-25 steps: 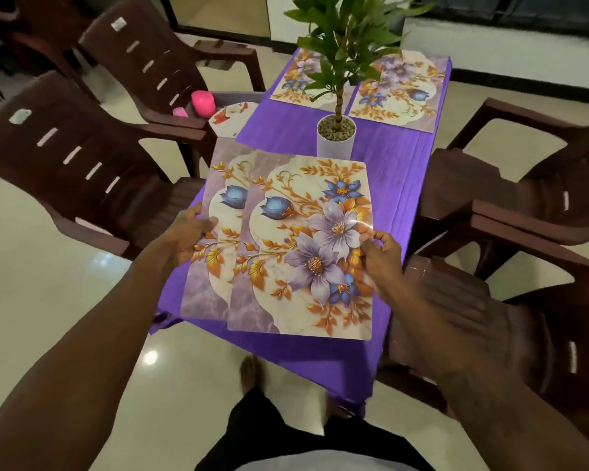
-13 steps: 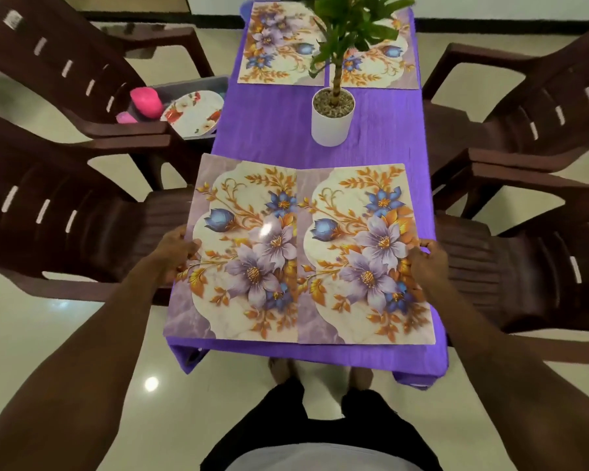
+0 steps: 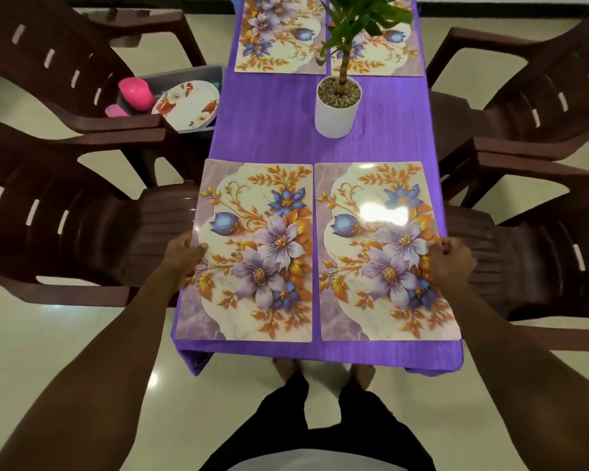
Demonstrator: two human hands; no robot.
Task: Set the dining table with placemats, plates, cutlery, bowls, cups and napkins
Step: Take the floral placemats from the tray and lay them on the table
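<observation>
Two floral placemats lie flat side by side at the near end of the purple-clothed table (image 3: 272,124), with a narrow gap between them. My left hand (image 3: 184,256) pinches the outer left edge of the left placemat (image 3: 252,253). At the outer right edge of the right placemat (image 3: 385,253), my right hand (image 3: 453,260) grips it. Two more placemats (image 3: 279,35) lie at the far end. A floral plate (image 3: 187,105) and pink cups (image 3: 135,93) rest in a grey tub (image 3: 215,71) on the left chair.
A potted plant in a white pot (image 3: 335,110) stands mid-table between the placemat pairs. Brown plastic chairs flank the table: two on the left (image 3: 65,212) and two on the right (image 3: 531,107). My feet stand at the table's near end.
The two placemats went from overlapped and held up to spread apart and flat, now with a gap between them. My hands moved outward with them.
</observation>
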